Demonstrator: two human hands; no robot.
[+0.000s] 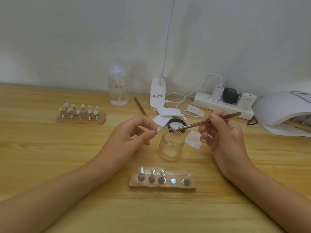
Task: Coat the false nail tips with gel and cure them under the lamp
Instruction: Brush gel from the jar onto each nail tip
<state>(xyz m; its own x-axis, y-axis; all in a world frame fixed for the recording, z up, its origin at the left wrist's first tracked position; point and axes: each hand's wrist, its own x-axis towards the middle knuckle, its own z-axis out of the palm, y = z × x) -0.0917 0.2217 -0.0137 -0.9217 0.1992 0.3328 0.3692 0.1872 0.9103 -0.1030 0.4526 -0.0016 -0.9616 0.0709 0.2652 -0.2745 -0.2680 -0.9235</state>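
My left hand [134, 133] pinches a small clear nail tip on its stand [158, 130] between thumb and fingertips. My right hand [218, 130] holds a brown brush [205, 122] like a pen, bristles over the mouth of an open glass gel jar [171, 145]. The jar's black lid [177, 124] lies just behind it. In front of me a wooden holder [162, 182] carries several clear nail tips on metal stands, with one slot bare. The white curing lamp [284, 111] sits at the far right.
A second wooden holder [80, 117] with several white tips stands at the left. A clear pump bottle [117, 88], a white bottle [157, 95], white pads [169, 112], a power strip [223, 103] with cables and a spare tool [140, 106] line the back of the wooden table.
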